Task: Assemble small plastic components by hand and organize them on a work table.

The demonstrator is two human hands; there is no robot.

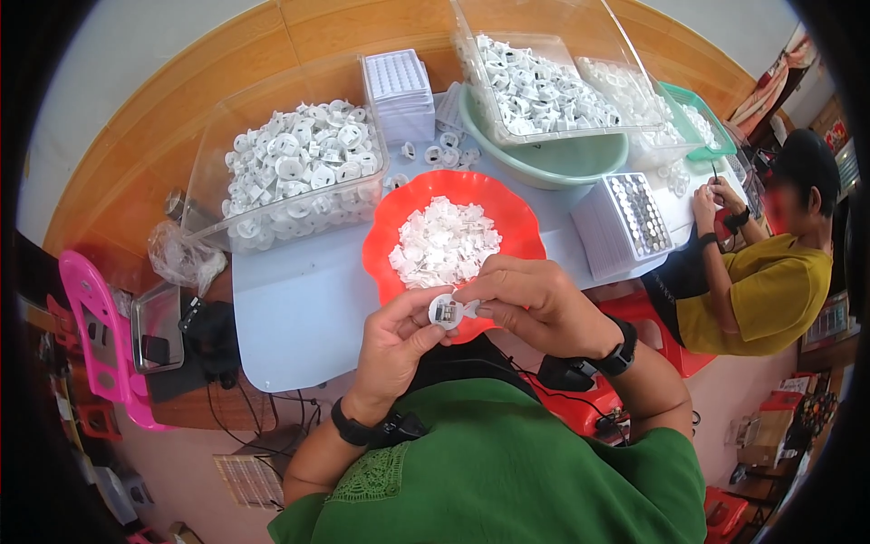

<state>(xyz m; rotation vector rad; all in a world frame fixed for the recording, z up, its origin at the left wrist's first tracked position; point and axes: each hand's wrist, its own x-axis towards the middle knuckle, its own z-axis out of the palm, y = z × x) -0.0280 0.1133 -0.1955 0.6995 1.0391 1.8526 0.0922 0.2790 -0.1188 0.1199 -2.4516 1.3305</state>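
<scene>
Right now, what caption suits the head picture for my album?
Left hand holds a round white plastic part, right hand at its edge, by a red wavy-rimmed bowl of white pieces.

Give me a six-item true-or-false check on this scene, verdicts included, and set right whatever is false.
1. The red bowl holds small white pieces. True.
2. The left hand holds a round white part. True.
3. The right hand is far from the left. False: its fingers are close beside the left hand's, at the round white part.
4. A co-worker in a yellow top is on the person's right. True.
5. The pink chair is on the person's right. False: it is on the left.
6. The clear bin left of the bowl is empty. False: white parts are heaped in it.
</scene>
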